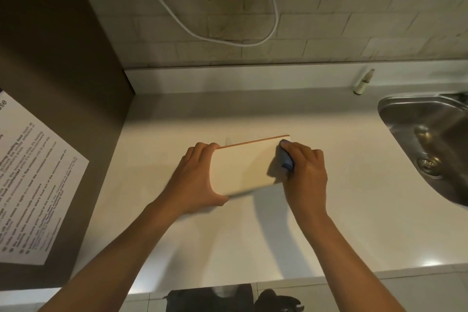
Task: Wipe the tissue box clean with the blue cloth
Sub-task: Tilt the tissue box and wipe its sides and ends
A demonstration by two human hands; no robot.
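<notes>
Your left hand (196,180) grips the tissue box (243,170) by its left end on the counter (329,235). Your right hand (305,172) clutches the blue cloth (287,159), pressing it against the box's right end.

Single head cam, wide-angle, looks forward and steeply down from above and behind the hands. Close range: left hand (196,180) and right hand (305,172) sit mid-frame on the tabletop (228,240). Wall beyond them, sink (430,134) right of the right hand.

blue cloth (287,162) mostly hidden under right hand (305,172), sink (405,109) cropped, notice (33,185) perhaps illegible
</notes>
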